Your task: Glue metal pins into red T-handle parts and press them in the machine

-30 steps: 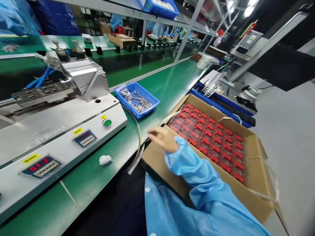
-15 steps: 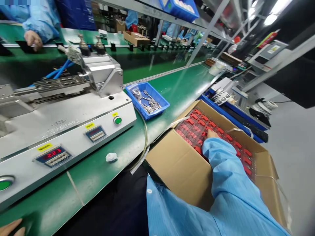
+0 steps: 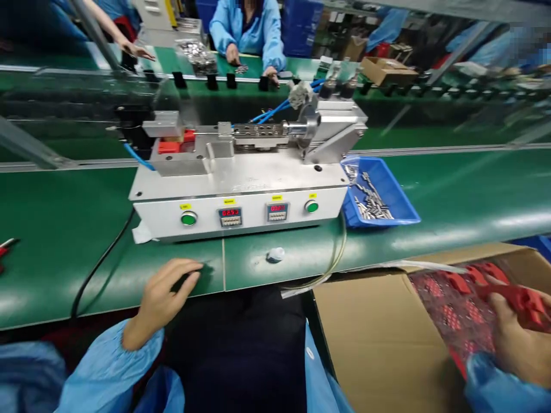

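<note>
My right hand is at the lower right, over the open cardboard box, and its fingers are closed on several red plastic parts lifted from the box. More red parts lie in rows inside the box. My left hand rests on the near edge of the green bench, fingers curled loosely on the surface, holding nothing. In front of me stands a white and metal machine with two green buttons and two red digital displays.
A blue tray of small metal pins sits right of the machine. A small white cap lies on the bench. A black cable runs off the machine's left. Other people in blue coats work across the conveyor.
The view has swung left to face the machine. My right hand has come up from the box holding red parts. My left hand has come into view on the bench edge.
</note>
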A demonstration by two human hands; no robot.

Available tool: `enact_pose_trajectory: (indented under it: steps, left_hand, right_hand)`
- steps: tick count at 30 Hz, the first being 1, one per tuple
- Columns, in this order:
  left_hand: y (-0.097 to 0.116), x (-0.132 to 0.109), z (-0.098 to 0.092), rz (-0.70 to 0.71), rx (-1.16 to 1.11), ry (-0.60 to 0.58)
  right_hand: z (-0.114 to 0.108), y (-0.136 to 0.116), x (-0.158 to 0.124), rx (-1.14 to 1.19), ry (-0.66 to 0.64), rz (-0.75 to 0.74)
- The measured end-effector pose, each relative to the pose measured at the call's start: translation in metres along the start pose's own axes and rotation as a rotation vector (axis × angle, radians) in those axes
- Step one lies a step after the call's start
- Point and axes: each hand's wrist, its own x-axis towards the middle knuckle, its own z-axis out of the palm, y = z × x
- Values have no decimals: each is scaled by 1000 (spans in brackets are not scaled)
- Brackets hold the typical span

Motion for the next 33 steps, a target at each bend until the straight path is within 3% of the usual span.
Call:
enact_pose_trajectory:
  steps: [1,4,6,8,10,12,14,17,19,23,28,31,33]
  left_hand:
    - [9,4,5,-10,-81,-37]
    - [42,17,23,-11,-363,-204]
    - [62,26,32,-6,-568,-316]
    - [75,31,36,-18,-709,-406]
    - [78,30,35,-69,-769,-444]
    - [72,24,29,-159,-779,-413]
    - [58,18,22,-267,-759,-319]
    - [36,13,15,-406,-709,-144]
    - [25,16,17,-485,-707,-79]
    - [11,26,31,-625,-833,-100]
    - [1,30,43,-661,-940,-189]
    - [-2,27,41,-637,-940,-208]
    - [-2,26,39,-621,-923,-198]
  right_hand:
    - [8,-26,-16,106,-108,-77]
    - [30,-109,-77,461,-704,-456]
    - [43,-160,-117,596,-934,-687]
    - [56,-197,-149,720,-1031,-792]
    - [66,-218,-169,797,-1055,-842]
    - [74,-221,-179,812,-1017,-871]
    - [82,-213,-183,785,-900,-837]
    - [104,-190,-186,722,-643,-610]
    - [123,-179,-187,668,-601,-446]
    - [154,-177,-188,631,-858,-368]
    - [167,-196,-178,834,-1186,-152]
    - [174,-201,-174,850,-1280,-65]
    - [177,-201,-174,866,-1270,-13]
